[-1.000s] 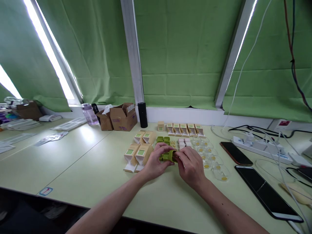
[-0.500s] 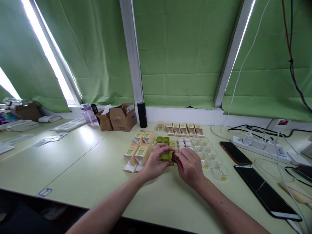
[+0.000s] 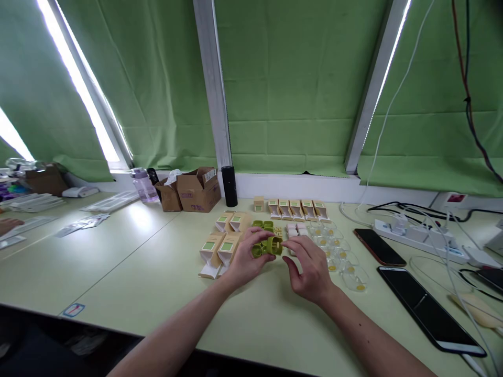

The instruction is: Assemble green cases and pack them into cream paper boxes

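My left hand (image 3: 248, 257) grips a small olive-green square cup (image 3: 275, 246) between thumb and fingers, its opening turned to the right. My right hand (image 3: 309, 269) is just right of that opening, thumb and fingers apart. Its index fingertip is close to the cup's rim; whether it touches I cannot tell. More green cups (image 3: 262, 224) stand behind and beside my left hand. Small yellowish pieces (image 3: 277, 231) lie behind the held cup, with pale pink blocks (image 3: 296, 228) to their right. Clear plastic shells (image 3: 356, 280) with yellow spots lie right of my right hand.
Open-flapped card boxes (image 3: 230, 245) stand left of my hands; more line the back (image 3: 295, 208). Phones (image 3: 428, 309), a power strip (image 3: 416, 238) and cables are at right. A black bottle (image 3: 229, 186) and cartons (image 3: 198, 189) stand behind. Another person's hand (image 3: 10, 225) shows far left.
My right hand's fingers have come out of the green cup and spread apart, moving slightly right. The cup's opening now shows more. Another person's hand has appeared at the far left.
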`<state>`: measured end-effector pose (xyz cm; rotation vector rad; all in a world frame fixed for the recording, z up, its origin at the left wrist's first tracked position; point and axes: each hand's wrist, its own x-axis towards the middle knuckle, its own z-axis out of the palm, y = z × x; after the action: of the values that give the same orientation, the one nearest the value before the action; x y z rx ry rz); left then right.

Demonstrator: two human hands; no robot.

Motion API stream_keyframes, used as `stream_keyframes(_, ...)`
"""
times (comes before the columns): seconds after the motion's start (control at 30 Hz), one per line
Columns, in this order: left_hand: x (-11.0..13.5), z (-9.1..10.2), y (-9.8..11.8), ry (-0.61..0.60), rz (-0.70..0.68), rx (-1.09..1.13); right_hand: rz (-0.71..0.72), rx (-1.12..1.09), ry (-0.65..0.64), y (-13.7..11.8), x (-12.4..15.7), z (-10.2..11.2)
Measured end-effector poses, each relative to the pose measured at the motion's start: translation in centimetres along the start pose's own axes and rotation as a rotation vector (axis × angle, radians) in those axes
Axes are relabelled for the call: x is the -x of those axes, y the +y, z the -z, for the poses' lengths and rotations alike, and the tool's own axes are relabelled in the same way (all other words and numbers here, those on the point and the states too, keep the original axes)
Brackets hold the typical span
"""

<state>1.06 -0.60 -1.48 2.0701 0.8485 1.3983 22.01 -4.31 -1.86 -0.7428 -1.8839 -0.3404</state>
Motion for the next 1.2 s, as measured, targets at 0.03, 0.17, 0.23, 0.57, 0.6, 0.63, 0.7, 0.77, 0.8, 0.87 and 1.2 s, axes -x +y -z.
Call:
stream_keyframes(0.03, 0.0, 0.0, -0.1, 0.018, 0.007, -0.014, -0.013, -0.001, -0.005, -0.1, 0.1, 0.0)
stream_keyframes(0.17, 0.0, 0.1, -0.3, 0.048, 0.007, -0.056, -0.05, -0.003, -0.052, -0.2, 0.4, -0.5)
stream_keyframes(0.23, 0.1, 0.1, -0.4, 0.046, -0.015, -0.076, -0.072, -0.009, -0.068, -0.1, 0.6, -0.8)
stream_keyframes(0.57, 0.1, 0.2, 0.7, 0.012, -0.078, -0.083, -0.204, -0.137, -0.017, 0.3, 1.0, -1.4)
stream_keyframes(0.6, 0.0, 0.3, 0.8, 0.008, -0.071, -0.081, -0.222, -0.151, -0.006, 0.3, 1.0, -1.4)
stream_keyframes(0.63, 0.0, 0.4, 0.8, 0.013, -0.058, -0.085, -0.238, -0.164, 0.005, 0.3, 1.0, -1.5)
stream_keyframes(0.7, 0.0, 0.3, 0.8, 0.036, -0.017, -0.108, -0.259, -0.185, 0.023, 0.3, 1.0, -1.5)
stream_keyframes(0.77, 0.0, 0.2, 0.6, 0.049, 0.024, -0.125, -0.269, -0.201, 0.03, 0.2, 1.0, -1.6)
stream_keyframes(0.8, 0.0, 0.1, 0.5, 0.049, 0.037, -0.127, -0.27, -0.207, 0.031, 0.2, 1.0, -1.6)
stream_keyframes(0.87, 0.0, 0.0, 0.5, 0.043, 0.049, -0.12, -0.267, -0.22, 0.026, 0.1, 1.0, -1.7)
stream_keyframes(1.2, 0.0, -0.3, 0.4, 0.026, 0.069, -0.095, -0.232, -0.225, 0.004, 0.4, 1.3, -2.1)
